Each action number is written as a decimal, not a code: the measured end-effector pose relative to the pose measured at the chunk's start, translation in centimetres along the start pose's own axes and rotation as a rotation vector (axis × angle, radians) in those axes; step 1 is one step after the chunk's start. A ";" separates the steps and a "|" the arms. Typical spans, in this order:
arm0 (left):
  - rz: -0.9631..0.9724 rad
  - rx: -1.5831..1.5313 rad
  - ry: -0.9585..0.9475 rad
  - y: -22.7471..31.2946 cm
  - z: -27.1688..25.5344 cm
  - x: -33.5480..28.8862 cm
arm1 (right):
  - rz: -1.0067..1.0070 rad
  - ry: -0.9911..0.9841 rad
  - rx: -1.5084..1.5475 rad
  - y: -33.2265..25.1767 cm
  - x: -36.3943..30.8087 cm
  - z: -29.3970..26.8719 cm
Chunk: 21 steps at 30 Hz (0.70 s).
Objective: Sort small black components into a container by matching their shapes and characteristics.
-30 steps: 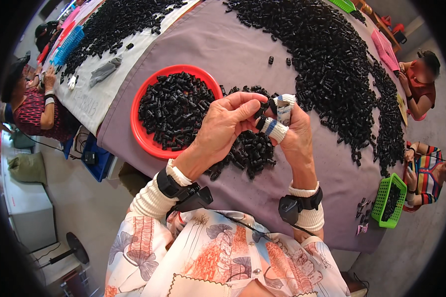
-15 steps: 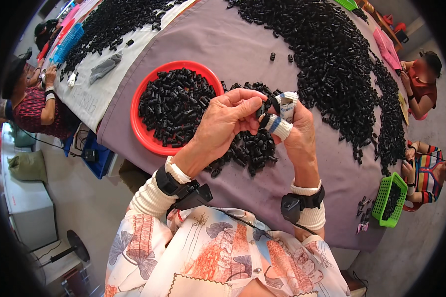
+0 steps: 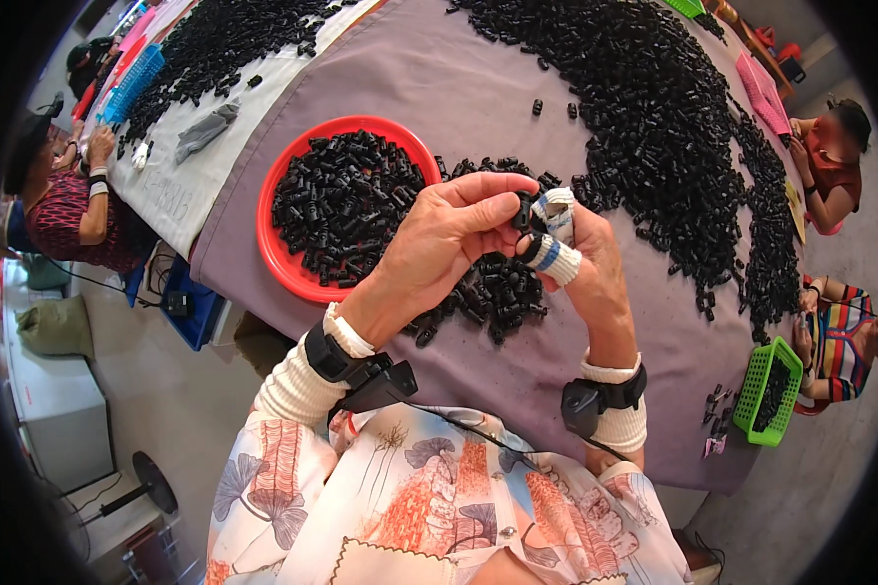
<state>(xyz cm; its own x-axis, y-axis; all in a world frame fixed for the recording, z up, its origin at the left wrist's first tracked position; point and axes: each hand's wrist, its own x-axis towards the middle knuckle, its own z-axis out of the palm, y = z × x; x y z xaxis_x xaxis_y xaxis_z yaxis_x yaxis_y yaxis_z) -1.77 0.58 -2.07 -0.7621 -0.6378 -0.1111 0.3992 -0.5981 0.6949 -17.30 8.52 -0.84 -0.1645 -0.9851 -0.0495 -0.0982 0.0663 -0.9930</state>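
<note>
My left hand (image 3: 439,239) is closed, pinching a small black cylindrical plastic part (image 3: 523,210) between thumb and forefinger. Close against it, my right hand (image 3: 590,258) has its fingers bent round the same part, with white-and-blue cloth finger sleeves (image 3: 556,259) on the thumb and forefinger. The fingers hide much of the part. Under both hands lies a loose pile of the same black parts (image 3: 498,297). To the left stands a round red basin (image 3: 267,234) filled with more of them.
A large heap of black parts (image 3: 644,117) spreads over the mauve tablecloth (image 3: 390,73). At the right edge is a green basket (image 3: 751,395), near a co-worker in stripes (image 3: 842,331). Another person (image 3: 88,210) sits at the white-covered table on the left, by a blue basket (image 3: 139,83).
Both hands have shifted slightly to the right and stay close together at the black part. The right wrist has moved a little right and the part appears turned more upright.
</note>
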 end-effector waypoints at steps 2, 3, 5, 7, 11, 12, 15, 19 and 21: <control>-0.005 -0.009 -0.032 0.0 0.0 -0.1 | 0.003 -0.056 -0.056 -0.1 0.2 -0.2; -0.001 -0.007 -0.030 0.0 0.1 -0.1 | 0.005 -0.055 -0.055 -0.1 0.3 -0.3; 0.002 -0.005 -0.027 0.0 0.2 -0.1 | -0.048 -0.079 -0.127 -0.1 0.4 -0.3; 0.000 0.028 -0.016 0.0 0.3 -0.1 | -0.036 -0.097 -0.160 -0.1 0.5 -0.5; -0.004 0.035 -0.023 0.0 0.2 0.0 | -0.035 -0.126 -0.179 0.0 0.7 -0.7; -0.003 0.040 -0.028 0.0 0.2 0.0 | -0.034 -0.126 -0.179 0.0 0.8 -0.7; -0.004 0.043 -0.028 -0.1 0.3 0.0 | -0.044 -0.146 -0.177 -0.2 0.8 -0.7; -0.001 0.050 -0.021 -0.1 0.2 -0.1 | -0.050 -0.170 -0.158 -0.3 0.8 -0.6; 0.002 0.049 -0.024 -0.2 0.1 0.0 | -0.054 -0.174 -0.156 -0.2 0.8 -0.7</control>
<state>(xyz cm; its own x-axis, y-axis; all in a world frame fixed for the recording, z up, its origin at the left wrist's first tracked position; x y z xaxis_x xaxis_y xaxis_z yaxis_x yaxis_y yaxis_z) -1.92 0.77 -2.15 -0.7735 -0.6269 -0.0934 0.3754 -0.5719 0.7294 -18.11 7.81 -0.61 0.0149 -0.9995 -0.0281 -0.2549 0.0234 -0.9667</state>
